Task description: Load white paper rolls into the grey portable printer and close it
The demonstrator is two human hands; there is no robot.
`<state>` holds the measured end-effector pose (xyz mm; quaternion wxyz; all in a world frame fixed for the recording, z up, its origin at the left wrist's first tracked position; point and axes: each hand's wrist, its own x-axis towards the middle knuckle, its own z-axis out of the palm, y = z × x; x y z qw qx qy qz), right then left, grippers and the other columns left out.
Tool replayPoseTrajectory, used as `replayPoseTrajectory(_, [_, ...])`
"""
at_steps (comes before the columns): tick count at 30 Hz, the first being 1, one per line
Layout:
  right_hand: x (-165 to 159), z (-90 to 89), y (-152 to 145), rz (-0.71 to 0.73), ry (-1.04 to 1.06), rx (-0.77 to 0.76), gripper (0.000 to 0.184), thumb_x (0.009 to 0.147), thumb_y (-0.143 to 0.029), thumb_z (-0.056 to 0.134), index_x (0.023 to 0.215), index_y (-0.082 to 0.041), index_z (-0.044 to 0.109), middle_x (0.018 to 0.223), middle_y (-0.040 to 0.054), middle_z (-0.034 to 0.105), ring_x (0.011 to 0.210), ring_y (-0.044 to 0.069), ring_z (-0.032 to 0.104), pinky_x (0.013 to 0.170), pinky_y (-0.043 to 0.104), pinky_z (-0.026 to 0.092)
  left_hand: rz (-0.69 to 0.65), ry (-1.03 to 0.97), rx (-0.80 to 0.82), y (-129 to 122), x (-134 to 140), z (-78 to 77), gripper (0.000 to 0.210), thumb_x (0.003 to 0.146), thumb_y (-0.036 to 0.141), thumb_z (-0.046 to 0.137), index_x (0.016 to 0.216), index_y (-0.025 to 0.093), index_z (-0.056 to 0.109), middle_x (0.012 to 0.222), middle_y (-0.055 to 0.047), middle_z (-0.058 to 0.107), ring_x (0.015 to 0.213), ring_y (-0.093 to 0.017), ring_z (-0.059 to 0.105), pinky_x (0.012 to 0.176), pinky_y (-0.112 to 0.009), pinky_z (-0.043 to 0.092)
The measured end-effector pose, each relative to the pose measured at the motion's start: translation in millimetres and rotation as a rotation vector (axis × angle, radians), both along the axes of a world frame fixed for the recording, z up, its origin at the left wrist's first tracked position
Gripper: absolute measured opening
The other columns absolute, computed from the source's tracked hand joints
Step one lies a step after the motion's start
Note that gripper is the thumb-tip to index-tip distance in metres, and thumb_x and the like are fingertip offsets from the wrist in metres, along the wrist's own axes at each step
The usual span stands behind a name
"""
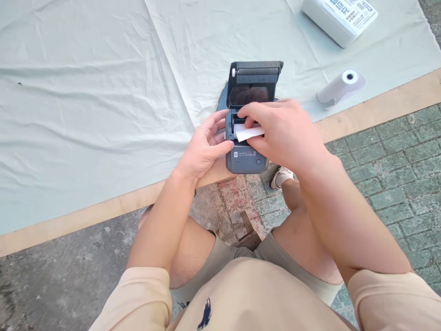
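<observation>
**Label printer, lid up, paper tongue in the right hand**

Small grey printer (246,138) sits at the near edge of the table (103,207), partly overhanging it, above the person's knees. Body: matte plastic, rounded corners, boxy. Long axis runs away from the person; the round button end faces them, the hinge end faces away. Lid (254,82) stands open and upright, with a ribbed roller bar along its top edge and a dark glossy window below it.

Left hand (205,147): fingers curled, thumb pressed on the printer's left side wall, bracing it.

Right hand (285,133): reaches over the open bay from the right, thumb and fingers pinched on a white paper strip (248,132). Strip is flat, thin, smooth, and points left and slightly toward the person across the bay.

Table covering: pale green cloth (86,92), creased and wrinkled, with a bare wooden border showing along the near edge.

Elsewhere on the cloth, well apart from the printer: a white paper roll (339,87) lying on its side, hollow core facing the camera; a white carton (339,18) with printed text, at the far right corner.

Ground: grey-green brick paving (396,174), rough.
</observation>
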<state>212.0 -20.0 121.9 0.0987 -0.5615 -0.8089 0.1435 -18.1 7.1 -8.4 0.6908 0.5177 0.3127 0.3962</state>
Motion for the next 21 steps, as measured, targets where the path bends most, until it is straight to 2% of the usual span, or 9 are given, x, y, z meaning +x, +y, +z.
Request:
replayPoseTrajectory(3, [6, -1.2, -2, -0.021, 0.032, -0.017, 0.026, 0.104, -0.015, 0.064, 0.107, -0.03, 0.084, 0.097, 0.0078, 0.088, 0.098, 0.037, 0.082, 0.108, 0.058, 0.059, -0.006, -0.018, 0.007, 1, 2, -0.9, 0.097, 0.077, 0.059, 0.114, 0.161, 0.037, 0.07, 0.165, -0.011, 0.077, 0.146, -0.041, 0.082, 0.125, -0.059, 0.072])
replayPoseTrajectory(6, [13, -1.4, -9, 0.085, 0.132, -0.026, 0.028, 0.11, -0.025, 0.066, 0.089, -0.029, 0.083, 0.113, 0.0086, 0.092, 0.12, 0.039, 0.086, 0.118, 0.062, 0.056, -0.006, -0.036, -0.006, 1, 5, 1.5, 0.09, 0.084, 0.071, 0.107, 0.159, 0.037, 0.071, 0.16, -0.011, 0.079, 0.154, -0.044, 0.078, 0.122, -0.06, 0.073])
replayPoseTrajectory(8, [17, -1.8, -15, 0.148, 0.188, 0.002, 0.031, 0.111, -0.028, 0.066, 0.087, -0.029, 0.086, 0.123, 0.0067, 0.094, 0.13, 0.039, 0.084, 0.123, 0.063, 0.053, 0.002, -0.037, -0.012, 0, 8, 4.2, 0.085, 0.088, 0.077, 0.102, 0.157, 0.038, 0.071, 0.158, -0.01, 0.08, 0.154, -0.044, 0.078, 0.119, -0.059, 0.074])
replayPoseTrajectory(10, [20, -2.2, -20, 0.18, 0.222, 0.026, 0.032, 0.111, -0.029, 0.067, 0.088, -0.03, 0.089, 0.123, 0.0054, 0.094, 0.132, 0.039, 0.083, 0.124, 0.065, 0.052, 0.014, -0.023, 0.006, -1, 9, 6.3, 0.089, 0.083, 0.075, 0.107, 0.156, 0.037, 0.071, 0.159, -0.009, 0.08, 0.151, -0.044, 0.08, 0.118, -0.059, 0.075])
replayPoseTrajectory(13, [22, -1.5, -22, 0.173, 0.306, 0.053, 0.028, 0.108, -0.034, 0.072, 0.083, -0.031, 0.084, 0.11, 0.0065, 0.092, 0.116, 0.038, 0.084, 0.116, 0.062, 0.056, 0.02, 0.009, 0.046, -2, 11, 7.2, 0.1, 0.074, 0.065, 0.116, 0.158, 0.038, 0.07, 0.163, -0.009, 0.077, 0.15, -0.046, 0.081, 0.121, -0.063, 0.074])
replayPoseTrajectory(16, [22, 0.2, -18, -0.015, 0.504, 0.251, 0.022, 0.104, -0.035, 0.074, 0.083, -0.031, 0.069, 0.092, 0.0075, 0.08, 0.097, 0.034, 0.079, 0.096, 0.055, 0.06, 0.01, 0.019, 0.05, -4, 10, 7.7, 0.106, 0.069, 0.062, 0.118, 0.16, 0.037, 0.069, 0.166, -0.01, 0.074, 0.158, -0.05, 0.075, 0.126, -0.067, 0.071])
replayPoseTrajectory(18, [25, 1.4, -12, -0.136, 0.617, 0.377, 0.007, 0.101, -0.035, 0.074, 0.104, -0.033, 0.068, 0.113, 0.0107, 0.08, 0.114, 0.037, 0.081, 0.095, 0.052, 0.062, 0.009, 0.027, 0.047, -5, 9, 8.8, 0.11, 0.067, 0.06, 0.119, 0.162, 0.037, 0.068, 0.167, -0.01, 0.072, 0.165, -0.053, 0.069, 0.131, -0.07, 0.067])
replayPoseTrajectory(19, [27, 1.9, -9, -0.163, 0.643, 0.376, 0.019, 0.101, -0.037, 0.073, 0.12, -0.034, 0.068, 0.136, 0.0135, 0.078, 0.133, 0.039, 0.079, 0.101, 0.052, 0.063, 0.007, 0.033, 0.047, -5, 8, 9.5, 0.112, 0.067, 0.058, 0.12, 0.163, 0.037, 0.067, 0.168, -0.01, 0.071, 0.169, -0.054, 0.065, 0.134, -0.071, 0.065])
replayPoseTrajectory(21, [32, 2.0, -3, -0.19, 0.588, 0.193, 0.049, 0.106, -0.044, 0.068, 0.152, -0.038, 0.055, 0.18, 0.0122, 0.057, 0.17, 0.037, 0.063, 0.119, 0.052, 0.063, -0.004, 0.047, 0.049, -5, 7, 10.8, 0.115, 0.065, 0.054, 0.121, 0.165, 0.036, 0.066, 0.171, -0.011, 0.069, 0.174, -0.055, 0.06, 0.138, -0.073, 0.061])
